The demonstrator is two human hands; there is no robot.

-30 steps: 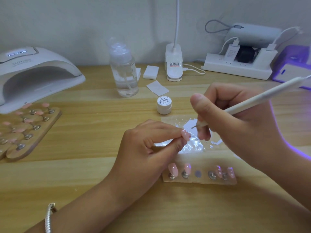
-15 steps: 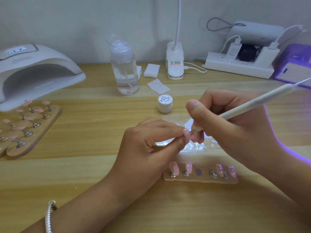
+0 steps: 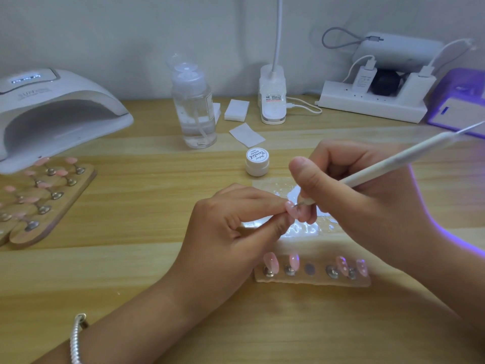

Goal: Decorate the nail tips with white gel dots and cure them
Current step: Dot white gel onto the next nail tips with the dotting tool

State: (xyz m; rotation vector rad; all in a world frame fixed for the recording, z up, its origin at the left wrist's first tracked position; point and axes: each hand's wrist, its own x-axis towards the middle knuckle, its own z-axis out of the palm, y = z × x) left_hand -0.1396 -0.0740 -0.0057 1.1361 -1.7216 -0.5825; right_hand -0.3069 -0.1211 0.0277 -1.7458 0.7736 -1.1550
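Pinching pink nail tip [image 3: 290,210] at mid-table between thumb and forefinger of left hand [image 3: 231,232]; gripping dotting pen [image 3: 380,169] in right hand [image 3: 367,206], point at the tip. Just nearer, strip [image 3: 312,281] holding four more tips [image 3: 269,260]. Beyond: lidded gel jar [image 3: 257,162], pump bottle [image 3: 194,109]; far left, curing lamp [image 3: 52,111].

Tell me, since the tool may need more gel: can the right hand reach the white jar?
Probably yes: the jar stands just beyond the right hand, nothing between, though its lid is on and the fingers hold the tool.
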